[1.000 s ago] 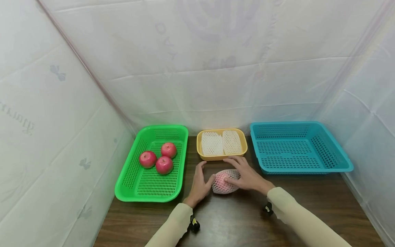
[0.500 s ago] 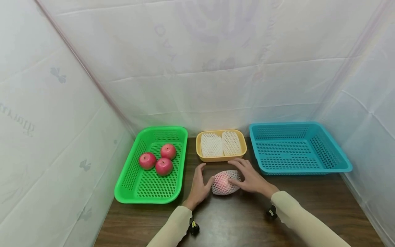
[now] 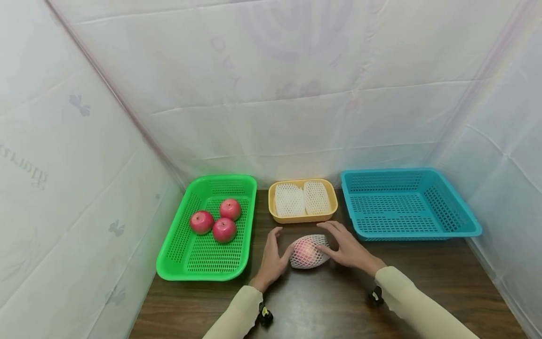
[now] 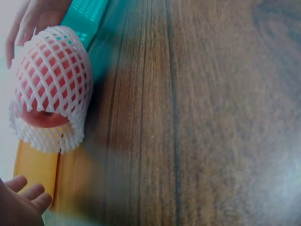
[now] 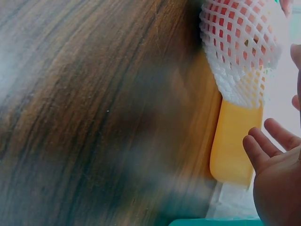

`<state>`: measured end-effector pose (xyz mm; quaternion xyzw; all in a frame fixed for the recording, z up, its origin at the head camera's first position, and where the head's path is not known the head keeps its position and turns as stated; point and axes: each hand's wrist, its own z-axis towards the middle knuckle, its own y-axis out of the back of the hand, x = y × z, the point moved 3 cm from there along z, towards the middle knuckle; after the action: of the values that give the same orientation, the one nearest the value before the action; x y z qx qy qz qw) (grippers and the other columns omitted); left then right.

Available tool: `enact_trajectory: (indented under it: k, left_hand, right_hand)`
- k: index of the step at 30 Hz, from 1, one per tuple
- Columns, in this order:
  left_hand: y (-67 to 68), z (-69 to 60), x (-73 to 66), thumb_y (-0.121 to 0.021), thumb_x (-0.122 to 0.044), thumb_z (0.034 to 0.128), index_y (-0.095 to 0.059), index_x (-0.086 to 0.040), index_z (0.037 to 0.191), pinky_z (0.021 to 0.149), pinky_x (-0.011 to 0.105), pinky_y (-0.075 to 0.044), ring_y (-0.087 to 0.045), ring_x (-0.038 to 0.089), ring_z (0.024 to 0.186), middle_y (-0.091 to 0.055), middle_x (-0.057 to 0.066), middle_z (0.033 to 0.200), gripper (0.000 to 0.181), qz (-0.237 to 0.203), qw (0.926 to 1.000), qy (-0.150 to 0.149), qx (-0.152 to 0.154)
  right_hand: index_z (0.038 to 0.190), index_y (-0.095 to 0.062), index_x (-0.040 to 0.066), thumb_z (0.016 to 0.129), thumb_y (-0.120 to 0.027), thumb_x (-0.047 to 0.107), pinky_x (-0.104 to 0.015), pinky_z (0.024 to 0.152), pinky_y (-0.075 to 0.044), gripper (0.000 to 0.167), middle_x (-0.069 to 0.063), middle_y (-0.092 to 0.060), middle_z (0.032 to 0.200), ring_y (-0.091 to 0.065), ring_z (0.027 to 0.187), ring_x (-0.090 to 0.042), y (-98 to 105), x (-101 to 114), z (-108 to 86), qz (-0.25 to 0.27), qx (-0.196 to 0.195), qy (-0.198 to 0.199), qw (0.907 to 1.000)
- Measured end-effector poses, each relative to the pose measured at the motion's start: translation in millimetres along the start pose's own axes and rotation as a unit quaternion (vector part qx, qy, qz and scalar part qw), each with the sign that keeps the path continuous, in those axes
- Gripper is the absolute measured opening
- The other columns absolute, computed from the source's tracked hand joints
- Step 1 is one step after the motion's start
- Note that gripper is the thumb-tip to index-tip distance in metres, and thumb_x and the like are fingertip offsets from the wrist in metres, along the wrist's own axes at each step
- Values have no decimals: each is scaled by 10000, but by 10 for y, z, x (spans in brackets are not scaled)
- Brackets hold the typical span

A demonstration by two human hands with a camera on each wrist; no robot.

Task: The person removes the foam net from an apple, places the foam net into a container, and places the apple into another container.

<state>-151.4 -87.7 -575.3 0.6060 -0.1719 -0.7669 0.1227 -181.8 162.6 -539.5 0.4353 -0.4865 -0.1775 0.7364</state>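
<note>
A red apple (image 3: 306, 253) in a white foam net sleeve (image 3: 321, 240) lies on its side on the table between my hands. My left hand (image 3: 272, 261) is at its left in the head view, thumb at the apple's edge and fingers extended. To its right, my right hand (image 3: 348, 248) has loosely spread fingers, with the thumb beside the net's right end; contact is hard to tell. The left wrist view shows the apple's end (image 4: 44, 118) inside the net's opening. In the right wrist view, the fingers (image 5: 261, 141) stand apart from the net.
At the left, a green basket (image 3: 211, 275) holds three red apples (image 3: 224, 230). A yellow tray (image 3: 302, 219) with two flat foam nets (image 3: 290, 200) sits behind the hands. A blue basket (image 3: 419, 234) stands at the right. White sheeting surrounds the brown table (image 3: 322, 306).
My right hand has drawn slightly to the right, its thumb sliding back from over the netted apple. The left hand and the apple stay nearly in place. The head view has shifted slightly.
</note>
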Motion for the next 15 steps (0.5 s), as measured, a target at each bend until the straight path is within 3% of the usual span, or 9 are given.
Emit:
enact_trajectory:
  k: [9, 15]
  left_hand:
    - [26, -40, 7, -654, -254, 1003, -389, -5, 1456, 1090, 574, -414, -473, 418, 1337, -456, 273, 1465, 581, -276, 9995, -115, -67]
    - [47, -88, 27, -665, -178, 984, -527, -6, 1263, 960, 505, -520, -620, 324, 1125, -617, 214, 1211, 355, -288, 9991, -108, -281]
  right_hand:
    - [1488, -511, 206, 940, -717, 500, -585, 1051, -460, 656, -64, -519, 1453, -498, 1331, -289, 9, -18, -26, 67, -11, -100, 9999]
    - [1486, -504, 217, 941, -726, 478, -568, 1050, -467, 645, -58, -519, 1447, -504, 1328, -276, 16, -57, -38, 88, -72, -2, 9999]
